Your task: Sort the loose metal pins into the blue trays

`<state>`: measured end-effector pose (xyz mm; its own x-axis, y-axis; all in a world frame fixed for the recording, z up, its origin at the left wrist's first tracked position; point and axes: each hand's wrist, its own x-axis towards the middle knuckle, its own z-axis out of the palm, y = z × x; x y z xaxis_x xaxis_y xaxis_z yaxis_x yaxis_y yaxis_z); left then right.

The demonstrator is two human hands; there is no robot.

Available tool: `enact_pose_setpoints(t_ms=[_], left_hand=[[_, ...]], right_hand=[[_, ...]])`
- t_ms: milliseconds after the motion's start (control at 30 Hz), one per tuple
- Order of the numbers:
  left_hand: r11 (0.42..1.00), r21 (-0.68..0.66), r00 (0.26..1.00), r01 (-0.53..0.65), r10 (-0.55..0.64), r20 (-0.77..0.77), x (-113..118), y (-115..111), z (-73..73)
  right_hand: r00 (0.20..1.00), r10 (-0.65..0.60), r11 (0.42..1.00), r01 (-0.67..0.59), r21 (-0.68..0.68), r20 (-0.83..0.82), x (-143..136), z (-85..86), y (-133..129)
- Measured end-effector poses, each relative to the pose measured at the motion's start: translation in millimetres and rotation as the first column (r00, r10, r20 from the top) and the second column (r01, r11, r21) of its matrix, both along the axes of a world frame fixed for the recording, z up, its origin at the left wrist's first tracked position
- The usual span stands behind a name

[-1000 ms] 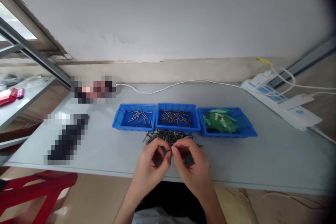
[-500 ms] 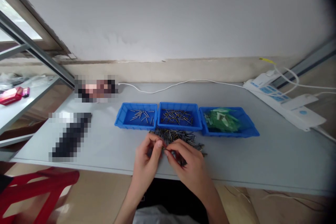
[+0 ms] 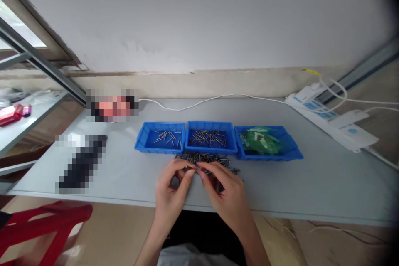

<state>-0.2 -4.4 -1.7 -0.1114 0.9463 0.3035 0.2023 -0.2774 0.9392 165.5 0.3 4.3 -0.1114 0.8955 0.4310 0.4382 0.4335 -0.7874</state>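
Observation:
My left hand (image 3: 171,183) and my right hand (image 3: 226,187) meet over the table's front part, thumb and fingers of each pinched. A thin metal rod (image 3: 196,168) is held between their fingertips, mostly covered by them. Just beyond lies a loose pile of thin metal rods (image 3: 207,158), some dark and some brassy, which look like small drill bits; my fingers hide part of it. Behind the pile, a blue bin (image 3: 146,150) on the left holds several silvery rods. The middle blue bin (image 3: 212,150) contains more rods, darker ones among them.
To the right, a third blue bin (image 3: 271,157) holds green-tinted plastic packets (image 3: 264,141). A white power strip (image 3: 333,120) with cables lies at the table's right. A white cord (image 3: 199,102) runs along the back. Blurred-out objects lie at left, above a red stool (image 3: 46,224).
My fingertips have drawn closer together and risen slightly, so less of the rod shows between them. The whole view has shifted a little; bins and pile stay as they were.

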Motion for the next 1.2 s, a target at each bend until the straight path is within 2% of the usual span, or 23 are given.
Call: enact_pose_setpoints(t_ms=[67, 200, 500, 833, 1000, 1200], left_hand=[[0.998, -0.055, 1.0, 0.01, -0.009, 0.023, 0.7, -2.1, -0.6], [0.987, -0.12, 0.994, 0.107, -0.106, 0.014, 1.9, -3.3, 0.2], [0.99, -0.086, 0.988, 0.114, -0.122, -0.097, 2.3, 2.3, 3.3], [0.984, -0.053, 0.985, 0.168, -0.165, 0.047, 3.1, 4.1, 4.0], [0.981, -0.043, 0.98, 0.192, -0.189, 0.059, 3.6, 5.0, 5.3], [0.975, -0.034, 0.975, 0.22, -0.219, 0.041, 1.9, 4.6, 3.7]], right_hand=[[1.0, -0.01, 1.0, 0.01, -0.024, -0.016, 1.0, 0.0, -1.4], [1.0, -0.008, 0.999, 0.008, -0.04, -0.008, 2.6, -0.2, -2.5], [1.0, -0.012, 0.999, 0.013, -0.046, 0.02, 2.8, 0.1, -2.0], [0.999, -0.007, 0.998, 0.004, -0.069, -0.045, 4.5, -0.7, -3.5], [0.998, -0.03, 0.999, 0.027, -0.047, -0.061, 4.6, 0.7, -4.6], [0.999, 0.035, 0.998, -0.037, -0.058, -0.029, 4.1, 3.7, -5.7]])
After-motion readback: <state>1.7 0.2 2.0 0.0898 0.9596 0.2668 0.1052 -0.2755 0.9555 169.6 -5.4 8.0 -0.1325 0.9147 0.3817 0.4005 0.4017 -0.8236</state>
